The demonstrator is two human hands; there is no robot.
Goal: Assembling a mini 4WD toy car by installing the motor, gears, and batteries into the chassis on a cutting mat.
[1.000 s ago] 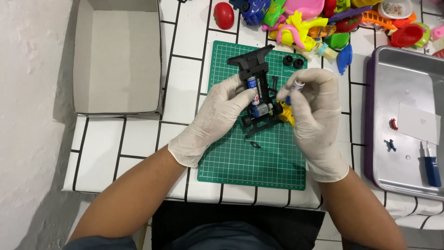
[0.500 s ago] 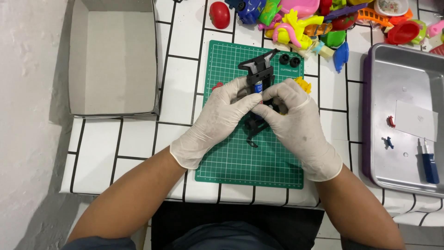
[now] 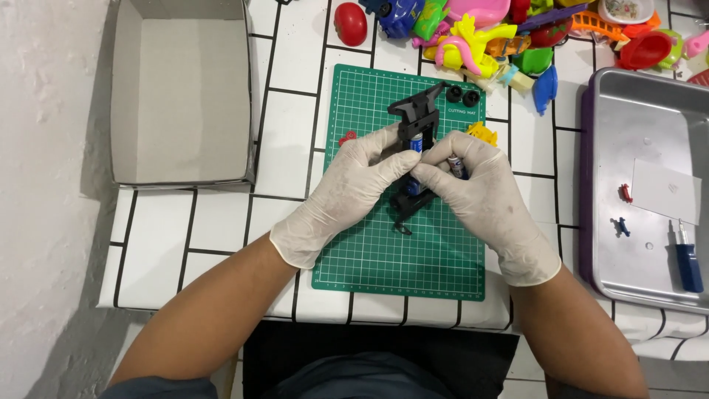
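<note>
Both of my hands wear white gloves and meet over a green cutting mat (image 3: pixel 384 251). My left hand (image 3: pixel 354 188) and my right hand (image 3: pixel 480 192) together grip a black toy car chassis (image 3: pixel 415 118) with a blue part in its middle; its lower end (image 3: pixel 405 214) shows beneath my fingers. Two small black wheels (image 3: pixel 461 94) lie on the mat's top right corner. A yellow toy piece (image 3: pixel 481 134) sits just past my right hand. A small red piece (image 3: pixel 347 138) lies at the mat's left edge by my left hand.
An open grey cardboard box (image 3: pixel 177 89) stands at the far left. A metal tray (image 3: pixel 650 148) on the right holds a white paper, a blue-handled screwdriver (image 3: pixel 687 262) and small red and blue bits. A heap of colourful plastic toys (image 3: pixel 502 29) fills the far side. A red egg-shaped toy (image 3: pixel 350 24) lies near it.
My hands have closed together over the black chassis and shifted slightly. The yellow piece, held at my right fingers a second ago, now lies on the mat beside my right hand.
</note>
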